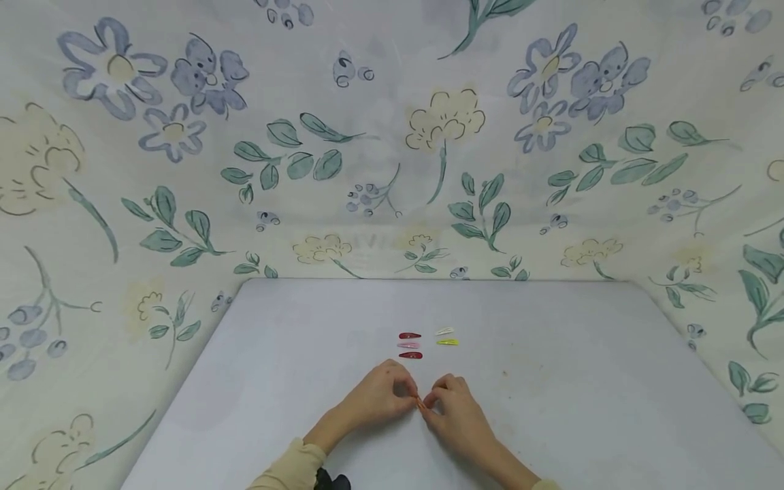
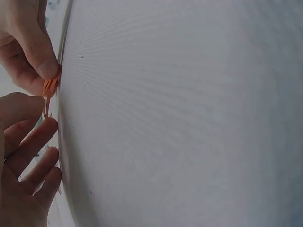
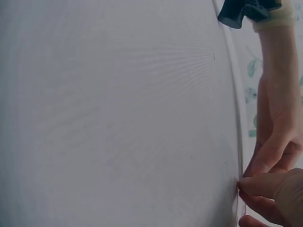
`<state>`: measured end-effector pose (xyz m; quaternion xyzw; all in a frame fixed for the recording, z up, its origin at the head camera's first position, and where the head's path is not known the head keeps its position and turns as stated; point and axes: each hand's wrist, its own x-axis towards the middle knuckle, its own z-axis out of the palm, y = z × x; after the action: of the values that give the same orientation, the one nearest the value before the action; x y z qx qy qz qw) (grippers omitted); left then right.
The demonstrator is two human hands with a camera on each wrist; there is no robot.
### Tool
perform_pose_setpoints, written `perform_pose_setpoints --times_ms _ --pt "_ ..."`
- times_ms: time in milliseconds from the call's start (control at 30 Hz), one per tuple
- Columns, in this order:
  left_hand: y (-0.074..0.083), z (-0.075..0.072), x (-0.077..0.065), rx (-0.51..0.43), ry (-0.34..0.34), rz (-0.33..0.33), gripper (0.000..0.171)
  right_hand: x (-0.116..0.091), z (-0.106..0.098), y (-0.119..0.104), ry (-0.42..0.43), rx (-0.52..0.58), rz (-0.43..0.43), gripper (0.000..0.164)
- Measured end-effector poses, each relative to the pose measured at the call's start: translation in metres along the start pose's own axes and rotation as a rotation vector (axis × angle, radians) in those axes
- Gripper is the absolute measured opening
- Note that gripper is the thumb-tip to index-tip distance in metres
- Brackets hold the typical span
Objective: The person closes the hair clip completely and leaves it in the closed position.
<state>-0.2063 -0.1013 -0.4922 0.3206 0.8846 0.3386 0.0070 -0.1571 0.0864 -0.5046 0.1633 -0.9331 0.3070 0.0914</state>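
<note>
Near the front middle of the table, both hands meet at a small orange hair clip (image 1: 420,403). My left hand (image 1: 381,395) pinches one end between thumb and forefinger; in the left wrist view its other fingers spread apart below the clip (image 2: 50,87). From the other side, my right hand (image 1: 459,415) grips the clip's opposite end with thumb and fingertips. The right wrist view shows the fingertips of the right hand (image 3: 277,191) close against the left hand (image 3: 279,137), and the clip is hidden there.
Beyond the hands lie two dark red hair clips (image 1: 410,335), a pink clip (image 1: 408,345) between them, and to their right a white clip (image 1: 444,331) and a yellow clip (image 1: 447,342). The white table (image 1: 294,327) ends at a floral cloth backdrop (image 1: 392,170).
</note>
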Motion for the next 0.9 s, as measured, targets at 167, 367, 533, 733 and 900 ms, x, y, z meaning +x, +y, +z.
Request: perform_pose_setpoints --times_ms 167,367,533,733,900 --pt "0.000 -0.001 0.001 0.010 -0.014 -0.037 0.010 0.002 0.000 0.000 -0.003 0.005 0.019 0.011" --pt "0.001 -0.002 0.002 -0.012 -0.049 -0.068 0.015 0.003 0.001 0.001 -0.007 -0.001 0.024 0.009" --pt "0.001 -0.002 0.000 -0.020 -0.046 -0.079 0.015 0.005 -0.002 0.002 -0.027 0.010 0.019 0.007" --pt "0.003 -0.001 -0.001 -0.049 -0.011 -0.091 0.011 0.010 -0.009 0.004 -0.069 0.052 0.064 0.004" --pt "0.009 0.000 0.002 -0.099 0.053 -0.082 0.008 0.012 -0.013 0.008 0.004 0.090 0.048 0.003"
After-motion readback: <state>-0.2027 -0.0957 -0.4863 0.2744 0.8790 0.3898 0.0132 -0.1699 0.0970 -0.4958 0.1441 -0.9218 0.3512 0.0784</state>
